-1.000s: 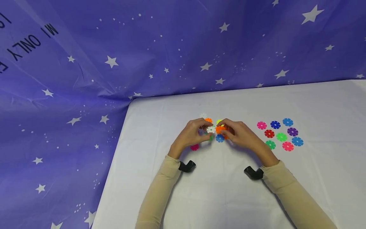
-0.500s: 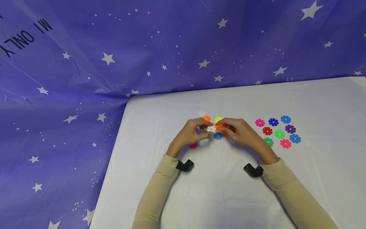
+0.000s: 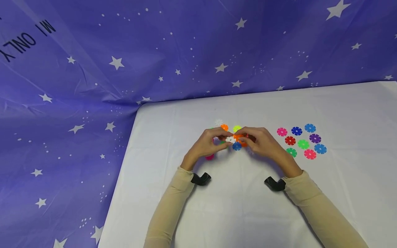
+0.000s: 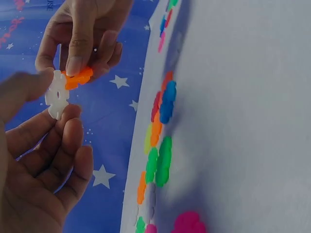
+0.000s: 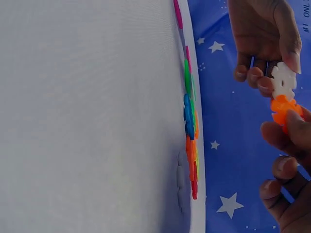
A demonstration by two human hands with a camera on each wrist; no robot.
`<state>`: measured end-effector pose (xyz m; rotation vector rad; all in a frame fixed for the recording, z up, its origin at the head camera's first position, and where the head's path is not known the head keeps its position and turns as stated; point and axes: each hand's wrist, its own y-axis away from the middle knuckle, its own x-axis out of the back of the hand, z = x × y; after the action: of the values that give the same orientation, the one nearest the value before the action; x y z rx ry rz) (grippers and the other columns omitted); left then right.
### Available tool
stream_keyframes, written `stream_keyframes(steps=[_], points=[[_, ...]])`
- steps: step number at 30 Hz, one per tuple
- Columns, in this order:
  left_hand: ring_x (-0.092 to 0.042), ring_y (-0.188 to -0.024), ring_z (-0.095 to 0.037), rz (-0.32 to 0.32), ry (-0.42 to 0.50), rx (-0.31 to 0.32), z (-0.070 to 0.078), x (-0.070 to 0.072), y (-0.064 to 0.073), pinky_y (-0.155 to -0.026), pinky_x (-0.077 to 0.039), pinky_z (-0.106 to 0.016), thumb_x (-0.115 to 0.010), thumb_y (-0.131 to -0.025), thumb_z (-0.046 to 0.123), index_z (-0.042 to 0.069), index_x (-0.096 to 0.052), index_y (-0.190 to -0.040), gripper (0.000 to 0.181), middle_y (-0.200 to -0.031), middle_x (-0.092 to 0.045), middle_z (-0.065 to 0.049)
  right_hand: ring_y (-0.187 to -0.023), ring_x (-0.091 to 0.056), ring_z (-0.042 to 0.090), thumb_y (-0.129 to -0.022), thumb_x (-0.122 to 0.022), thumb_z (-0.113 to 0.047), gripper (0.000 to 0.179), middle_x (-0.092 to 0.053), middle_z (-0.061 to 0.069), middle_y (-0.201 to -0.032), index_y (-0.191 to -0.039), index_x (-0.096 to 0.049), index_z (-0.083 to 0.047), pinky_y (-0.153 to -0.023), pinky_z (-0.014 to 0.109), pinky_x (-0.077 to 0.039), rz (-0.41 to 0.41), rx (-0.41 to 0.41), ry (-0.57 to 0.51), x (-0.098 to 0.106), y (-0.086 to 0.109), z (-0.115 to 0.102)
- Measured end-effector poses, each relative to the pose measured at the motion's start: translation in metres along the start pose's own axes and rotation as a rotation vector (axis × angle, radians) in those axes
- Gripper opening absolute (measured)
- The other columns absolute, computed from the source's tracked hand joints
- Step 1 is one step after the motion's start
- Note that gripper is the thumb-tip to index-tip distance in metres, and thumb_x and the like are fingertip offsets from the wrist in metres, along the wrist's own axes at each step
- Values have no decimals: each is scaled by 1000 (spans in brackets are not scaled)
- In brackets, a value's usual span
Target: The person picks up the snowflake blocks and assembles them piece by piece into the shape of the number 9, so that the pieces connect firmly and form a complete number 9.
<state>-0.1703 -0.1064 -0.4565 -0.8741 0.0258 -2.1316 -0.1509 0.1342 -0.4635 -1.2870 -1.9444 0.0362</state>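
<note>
Thumb and fingers of my left hand (image 3: 207, 143) pinch a white notched plastic disc (image 4: 58, 95). My right hand (image 3: 260, 142) pinches an orange notched disc (image 5: 284, 110) between thumb and index finger. The two discs meet edge to edge, raised above the table; in the wrist views their rims touch at the notches, but how deep they interlock I cannot tell. Below the hands lie more discs, among them a blue one (image 3: 237, 146), a yellow one (image 3: 237, 128) and a green one (image 4: 164, 161), partly covered by the hands in the head view.
A separate group of several flat discs lies to the right, including a purple one (image 3: 315, 138) and a red one (image 3: 290, 140). A white cloth covers the table (image 3: 235, 213). Behind it hangs a blue-purple curtain (image 3: 186, 41) with stars.
The white disc has tilted and shifted slightly right against the orange one. Both hands keep their pinch. The head view has shifted a little.
</note>
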Motion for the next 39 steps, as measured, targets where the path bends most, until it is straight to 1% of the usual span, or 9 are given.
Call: stream_keyframes(steps=[7, 16, 20, 23, 26, 29, 33, 35, 39], points=[[-60, -77, -10, -29, 73, 39, 2, 0, -1, -76, -52, -22, -73, -86, 4, -3, -69, -113, 28, -88, -68, -10, -63, -46, 6, -84, -70, 8, 23, -69, 4, -81, -100, -71, -8, -58, 17, -40, 57, 43, -30, -4, 0, 1], [-63, -83, -13, 2, 91, 46, 3, -3, -2, -81, -54, -23, -73, -86, 5, -3, -69, -114, 29, -95, -70, -12, -63, -47, 7, -85, -69, 7, 20, -69, 5, -82, -100, -71, -7, -59, 18, -41, 70, 29, -14, 0, -3, -4], [-65, -89, -14, 3, 121, 111, 4, -2, -1, -87, -53, -25, -71, -89, 8, 0, -69, -114, 27, -105, -70, -12, -62, -48, 7, -85, -71, 4, 24, -68, 4, -81, -106, -70, -7, -57, 20, -43, 64, -21, -14, 5, -4, -6], [-64, -93, -15, -7, 195, 178, 4, -2, 0, -90, -53, -30, -70, -90, 8, 0, -67, -117, 28, -111, -69, -13, -59, -48, 6, -83, -73, 3, 29, -68, 3, -80, -110, -68, -6, -53, 21, -43, 68, -44, -12, 8, -3, -5], [-63, -91, -15, -1, 277, 223, 3, -3, 1, -90, -53, -37, -69, -90, 8, 1, -66, -120, 31, -109, -68, -13, -57, -46, 7, -82, -75, 0, 28, -66, 0, -79, -108, -67, -7, -52, 20, -41, 67, -71, 27, 16, -1, 0], [-62, -88, -18, 7, 338, 258, 3, -2, 1, -85, -53, -33, -68, -90, 6, 1, -64, -123, 33, -109, -67, -14, -58, -45, 10, -83, -77, -6, 22, -63, -3, -77, -103, -68, -7, -53, 22, -39, -9, -130, 89, 28, 2, 7], [-61, -85, -36, -10, 392, 318, 2, -1, 0, -77, -52, -27, -67, -91, 3, -2, -62, -125, 35, -111, -66, -18, -62, -46, 13, -83, -78, -13, 20, -58, -4, -75, -99, -68, -8, -56, 24, -39, -205, -241, 122, 40, 6, 15], [-59, -86, -44, -19, 423, 354, 1, 0, -1, -78, -54, -34, -66, -92, 2, -4, -59, -126, 36, -111, -64, -20, -63, -47, 13, -81, -81, -14, 22, -56, -4, -74, -98, -67, -9, -58, 24, -40, -291, -292, 124, 40, 7, 17], [-60, -93, -45, -28, 480, 428, 2, -1, -1, -88, -51, -54, -62, -94, 1, -6, -56, -127, 35, -109, -63, -23, -68, -47, 12, -77, -84, -19, 28, -53, -2, -74, -95, -65, -9, -63, 26, -41, -414, -331, 141, 33, 10, 18]])
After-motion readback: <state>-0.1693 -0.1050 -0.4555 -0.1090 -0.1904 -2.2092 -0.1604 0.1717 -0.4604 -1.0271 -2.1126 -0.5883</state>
